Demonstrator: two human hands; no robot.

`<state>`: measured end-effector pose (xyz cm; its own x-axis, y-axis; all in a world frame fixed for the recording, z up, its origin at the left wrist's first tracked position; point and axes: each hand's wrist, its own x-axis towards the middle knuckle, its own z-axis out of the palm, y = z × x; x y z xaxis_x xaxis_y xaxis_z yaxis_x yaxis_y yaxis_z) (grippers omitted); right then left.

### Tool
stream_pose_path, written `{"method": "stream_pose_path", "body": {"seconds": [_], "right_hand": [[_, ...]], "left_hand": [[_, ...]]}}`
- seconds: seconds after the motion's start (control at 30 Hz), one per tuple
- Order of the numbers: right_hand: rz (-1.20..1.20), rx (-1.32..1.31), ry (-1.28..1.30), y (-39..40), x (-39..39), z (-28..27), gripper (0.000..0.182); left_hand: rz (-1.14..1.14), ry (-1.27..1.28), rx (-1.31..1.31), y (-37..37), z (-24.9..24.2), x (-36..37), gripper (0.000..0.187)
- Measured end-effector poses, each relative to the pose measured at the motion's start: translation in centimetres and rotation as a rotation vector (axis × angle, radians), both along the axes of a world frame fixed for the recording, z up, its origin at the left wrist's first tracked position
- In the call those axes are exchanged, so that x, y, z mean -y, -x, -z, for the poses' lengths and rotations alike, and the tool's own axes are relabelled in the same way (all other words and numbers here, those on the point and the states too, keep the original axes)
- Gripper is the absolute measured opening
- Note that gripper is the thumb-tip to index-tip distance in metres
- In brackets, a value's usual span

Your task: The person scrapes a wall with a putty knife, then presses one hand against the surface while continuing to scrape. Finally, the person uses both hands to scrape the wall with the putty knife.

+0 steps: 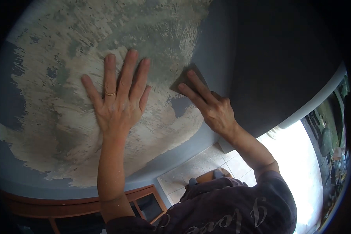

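My left hand [123,95] lies flat on the scraped, patchy wall [76,124], its fingers spread and a ring on one of them. To its right, my right hand [216,109] grips a flat, dark scraper [189,80], with two fingers stretched along its face. The scraper sits against the wall at the right border of the bare off-white and greenish patch, beside the smooth blue-grey paint [216,46]. The rest of the grip is hidden under my palm.
A dark wall section [277,58] adjoins on the right, with a bright opening [296,167] below it. Beneath me are a tiled floor [183,175] and part of a brown stool seat [206,177]. A wooden cabinet with dark panes [150,206] stands at the lower left.
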<state>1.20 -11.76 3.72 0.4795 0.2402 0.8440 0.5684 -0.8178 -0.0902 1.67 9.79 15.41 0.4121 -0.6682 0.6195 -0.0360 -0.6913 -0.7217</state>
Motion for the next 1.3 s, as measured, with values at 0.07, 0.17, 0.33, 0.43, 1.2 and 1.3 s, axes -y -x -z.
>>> {"method": "stream_pose_path", "body": {"seconds": [0.07,0.17,0.33,0.43,1.2,1.3], "right_hand": [[0.004,0.023,-0.003,-0.3,-0.4,-0.1,0.064],[0.003,0.034,-0.015,-0.5,-0.8,-0.8,0.064],[-0.041,-0.010,-0.033,-0.2,-0.7,-0.7,0.062],[-0.006,0.000,0.011,-0.5,-0.6,0.0,0.062],[-0.111,0.005,0.186,0.2,-0.8,-1.9,0.067],[-0.098,-0.017,0.200,0.8,-0.7,-1.2,0.068]], "left_hand": [[-0.004,-0.007,0.006,0.1,-0.3,-0.2,0.053],[0.015,0.003,0.008,-0.1,0.0,-0.1,0.052],[0.004,-0.003,0.009,0.0,-0.1,-0.4,0.051],[0.002,0.009,0.005,-0.1,0.0,-0.3,0.051],[-0.009,0.013,-0.015,0.3,-0.1,-0.1,0.056],[-0.006,0.012,-0.014,0.3,-0.2,-0.1,0.057]]}}
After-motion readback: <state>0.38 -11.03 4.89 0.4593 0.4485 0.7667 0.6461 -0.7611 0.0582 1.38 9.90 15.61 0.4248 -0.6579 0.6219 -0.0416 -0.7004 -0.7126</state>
